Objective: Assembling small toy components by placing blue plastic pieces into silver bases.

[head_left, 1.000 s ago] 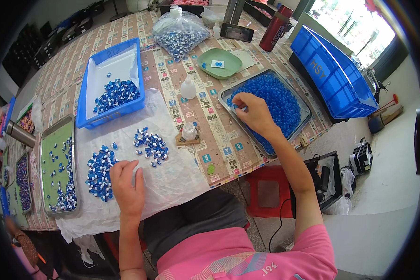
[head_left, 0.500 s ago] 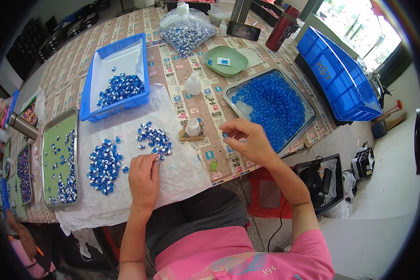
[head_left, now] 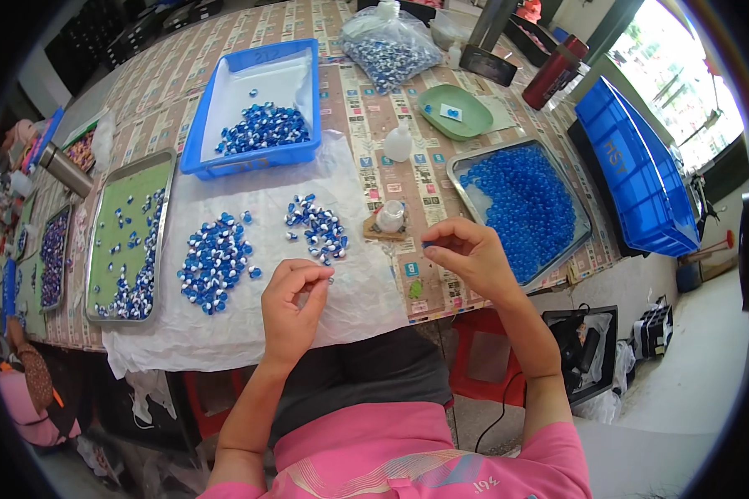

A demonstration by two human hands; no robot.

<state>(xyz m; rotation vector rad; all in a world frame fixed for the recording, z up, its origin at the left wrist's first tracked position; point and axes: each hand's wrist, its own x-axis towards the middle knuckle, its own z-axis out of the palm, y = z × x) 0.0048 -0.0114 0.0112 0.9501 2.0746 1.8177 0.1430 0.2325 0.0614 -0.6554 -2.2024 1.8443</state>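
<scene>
My right hand [head_left: 477, 264] pinches a small blue bead [head_left: 429, 244] between thumb and forefinger, just right of a small clear jar [head_left: 390, 218] on a wooden block [head_left: 385, 236]. My left hand [head_left: 295, 301] is above the white paper [head_left: 341, 320], thumb and forefinger closed at a tiny thing too small to name. Beyond its fingertips lies a loose pile of blue-and-white beads [head_left: 317, 229]. A larger pile of the same beads [head_left: 214, 264] lies to its left. The metal tray of plain blue beads [head_left: 520, 208] stands right of and beyond my right hand.
A blue bin [head_left: 194, 158] holds more blue-and-white beads; a green-lined tray [head_left: 165, 241] lies left. Farther back are a bag of beads [head_left: 389, 54], a white squeeze bottle [head_left: 398, 143], a green dish [head_left: 477, 125] and a red flask [head_left: 555, 72]. A blue crate [head_left: 637, 166] stands right.
My left hand has come away from the smaller pile, toward me and to the right, fingers now pinched. My right hand, holding the blue bead, is nearer the jar. The whole view has shifted.
</scene>
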